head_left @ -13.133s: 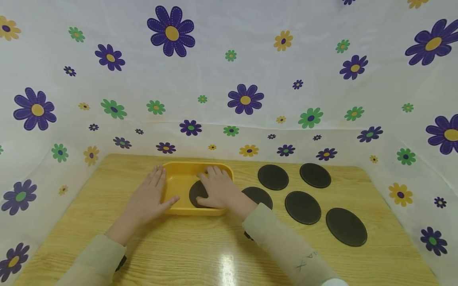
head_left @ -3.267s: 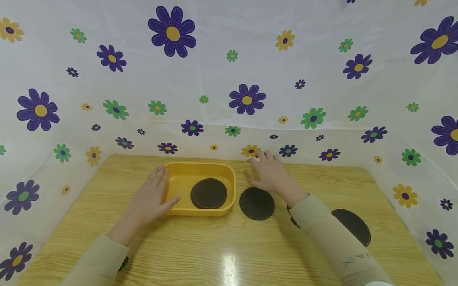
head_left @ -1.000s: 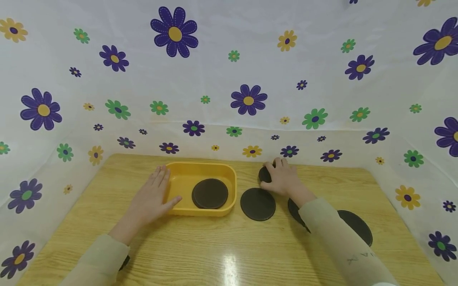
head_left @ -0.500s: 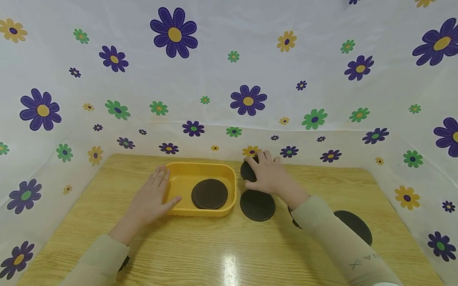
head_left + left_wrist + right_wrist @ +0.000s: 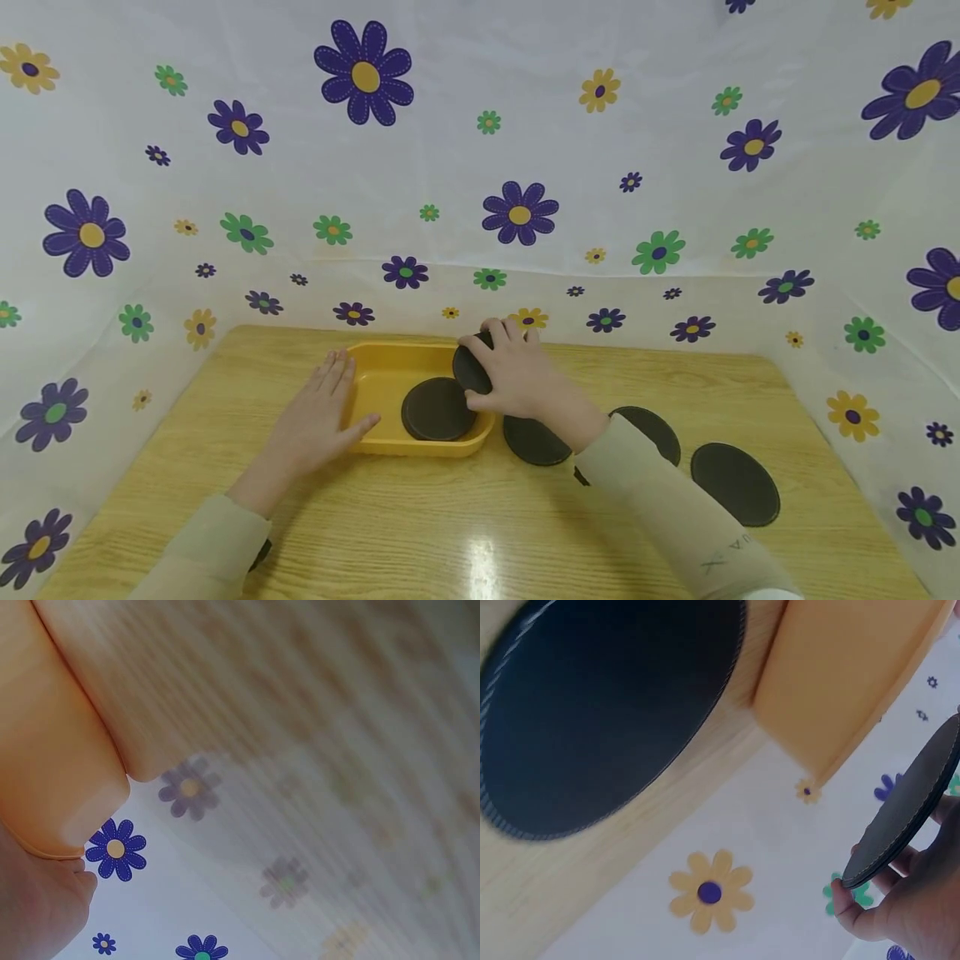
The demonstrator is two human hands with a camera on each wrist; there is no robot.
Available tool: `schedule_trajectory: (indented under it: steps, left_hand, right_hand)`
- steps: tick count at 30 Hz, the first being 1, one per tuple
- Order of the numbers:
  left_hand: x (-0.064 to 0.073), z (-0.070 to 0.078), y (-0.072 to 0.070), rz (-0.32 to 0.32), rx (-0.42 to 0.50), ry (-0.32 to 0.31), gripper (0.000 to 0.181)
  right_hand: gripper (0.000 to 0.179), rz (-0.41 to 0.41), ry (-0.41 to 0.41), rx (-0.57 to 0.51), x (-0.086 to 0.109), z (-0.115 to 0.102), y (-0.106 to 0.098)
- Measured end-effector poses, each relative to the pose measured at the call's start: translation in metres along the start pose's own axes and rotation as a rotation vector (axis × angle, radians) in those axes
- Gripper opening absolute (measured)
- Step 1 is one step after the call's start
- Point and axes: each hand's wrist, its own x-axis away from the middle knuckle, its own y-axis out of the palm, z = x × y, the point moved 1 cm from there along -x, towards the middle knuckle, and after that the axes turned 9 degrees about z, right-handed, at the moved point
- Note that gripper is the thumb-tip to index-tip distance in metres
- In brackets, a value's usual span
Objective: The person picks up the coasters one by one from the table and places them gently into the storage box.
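My left hand point(image 5: 315, 417) rests with straight fingers against the left end of a yellow plastic tray point(image 5: 420, 447); the left wrist view shows its fingertips by the tray wall point(image 5: 60, 750). A round black coaster point(image 5: 437, 410) lies flat inside, toward the right. Over the tray's right end, my right hand point(image 5: 517, 375) grips another black coaster point(image 5: 471, 367) by its edge, thumb on the near side and fingers on the far side. In the right wrist view this held coaster point(image 5: 904, 802) is tilted, with stitching along its rim.
Just right of the tray a coaster point(image 5: 536, 442) lies on the wooden table point(image 5: 375, 525), partly under the right forearm. Two more coasters, a middle one point(image 5: 648, 429) and a right one point(image 5: 735, 483), lie farther right. A white flowered cloth point(image 5: 450, 167) surrounds the table's back and sides.
Over the last second my right hand has carried a coaster leftward from the table's back to over the tray. Compared with 13 seconds ago, the back-right coaster has left its spot. Left hand stays put.
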Motion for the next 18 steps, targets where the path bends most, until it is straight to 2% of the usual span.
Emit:
schedule_trajectory:
  steps: [10,18]
  left_hand:
    - [-0.001,-0.003,0.003,-0.023,-0.011,-0.009,0.098]
    - [-0.001,-0.003,0.003,-0.035,-0.003,-0.016,0.098]
  right_hand:
    - [0.074,-0.027,-0.056,0.007,-0.015,-0.034,0.015]
    - [0.075,-0.07,-0.069,0.002,-0.02,-0.043,0.037]
